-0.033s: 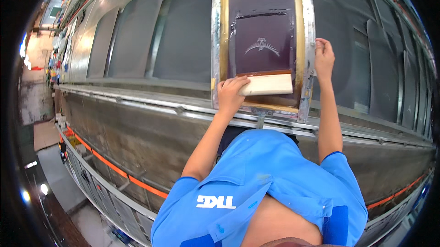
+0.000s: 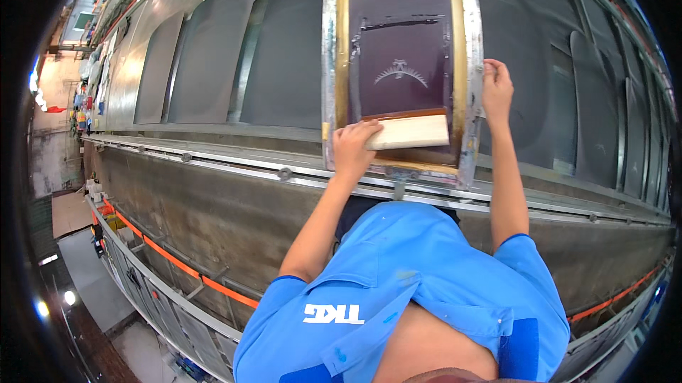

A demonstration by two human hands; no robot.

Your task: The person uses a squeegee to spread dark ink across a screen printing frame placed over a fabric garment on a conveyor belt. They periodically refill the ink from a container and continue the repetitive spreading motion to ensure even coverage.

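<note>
**Inside a printing screen, a squeegee rests under the left hand**

At the near end of the screen frame (image 2: 329, 63), a squeegee (image 2: 415, 134) lies across the dark purple mesh (image 2: 401, 49), its pale, wood-like handle toward the person and its reddish-brown blade (image 2: 419, 112) on the far side. The left hand (image 2: 355, 143) is closed around the handle's left end. The right hand (image 2: 498, 90) has its fingers curled at the frame's right edge; how firmly they press or pinch there, I cannot tell.

The squeegee looks light enough for one hand, with a stiff handle and a blade that is probably rubbery and gives a little. Any wet ink would make the blade side slippery, so the bare handle seems the place to hold, near its middle or with a hand at each end for even pressure. The frame looks rigid and is best taken by its side bars; the stretched mesh seems the fragile part, easily marked by a hard corner.

The frame serves as a shallow tray: within its walls are the squeegee, yellowish-brown strips (image 2: 344, 42) along the sides, a dark streak (image 2: 403, 24) that may be ink, and a pale winged motif (image 2: 400, 74) on the mesh. Beside it lie dark, round-topped panels (image 2: 213, 56).
</note>
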